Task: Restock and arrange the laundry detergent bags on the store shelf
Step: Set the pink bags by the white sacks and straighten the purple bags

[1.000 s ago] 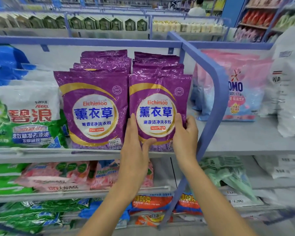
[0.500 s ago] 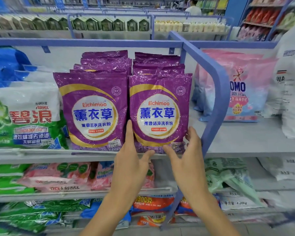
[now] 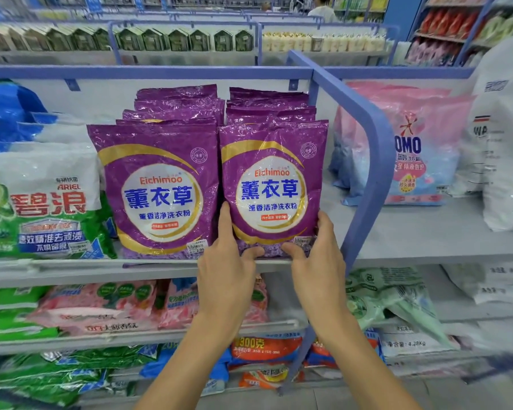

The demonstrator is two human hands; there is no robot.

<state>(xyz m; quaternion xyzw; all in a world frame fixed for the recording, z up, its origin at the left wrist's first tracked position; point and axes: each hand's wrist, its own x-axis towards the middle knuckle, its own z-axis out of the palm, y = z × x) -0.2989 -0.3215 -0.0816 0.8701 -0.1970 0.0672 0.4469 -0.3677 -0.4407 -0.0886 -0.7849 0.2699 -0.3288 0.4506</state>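
Two rows of purple Eichimoo detergent bags stand upright on the grey shelf (image 3: 160, 266). The front right purple bag (image 3: 271, 184) is held at its bottom corners by both hands. My left hand (image 3: 228, 261) grips the lower left corner, fingers along the bag's side and thumb across its bottom edge. My right hand (image 3: 317, 258) grips the lower right corner the same way. The front left purple bag (image 3: 157, 187) stands beside it, touching. Several more purple bags are lined up behind both.
A blue metal divider (image 3: 373, 161) curves down just right of my right hand. Green and white Ariel bags (image 3: 42, 202) stand to the left, pink OMO bags (image 3: 409, 149) beyond the divider. Lower shelves hold pink, green and orange bags. A person stands far back in the aisle.
Both hands slid down from the bag's sides to its bottom corners, thumbs now across the lower edge. The bag stays upright in place.
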